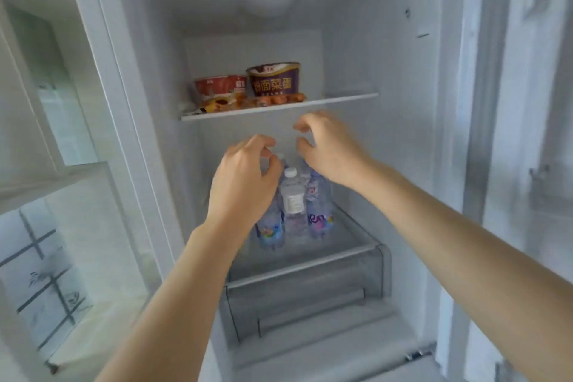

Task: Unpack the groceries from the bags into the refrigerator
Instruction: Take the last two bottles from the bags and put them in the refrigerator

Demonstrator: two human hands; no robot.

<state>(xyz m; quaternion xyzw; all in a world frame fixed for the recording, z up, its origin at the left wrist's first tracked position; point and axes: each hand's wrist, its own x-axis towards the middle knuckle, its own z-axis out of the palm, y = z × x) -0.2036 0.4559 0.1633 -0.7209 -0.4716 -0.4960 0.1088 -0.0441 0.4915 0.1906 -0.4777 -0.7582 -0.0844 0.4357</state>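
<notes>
Inside the refrigerator (372, 56), noodle bowls (273, 79) sit on the shelf (341, 98) above the fingers; water bottles (293, 195) stand just below. Left hand (245, 180) and right hand (328, 149) hover, fingers loosely curled, holding nothing.

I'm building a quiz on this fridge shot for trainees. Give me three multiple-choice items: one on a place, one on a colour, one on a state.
1. Where do the water bottles stand?
A. On the upper shelf
B. On the lower glass shelf above the drawer
C. In the door rack

2. What colour is the taller noodle bowl?
A. Purple
B. Green
C. Yellow

3. What is the right hand doing?
A. Gripping a bowl
B. Pulling the drawer
C. Hovering with curled fingers, holding nothing

Answers:
1 B: the bottles stand on the glass shelf over the clear drawer.
2 A: its wrapper is purple, beside a red bowl.
3 C: nothing shows between its fingers, which hang above the bottles.
</notes>
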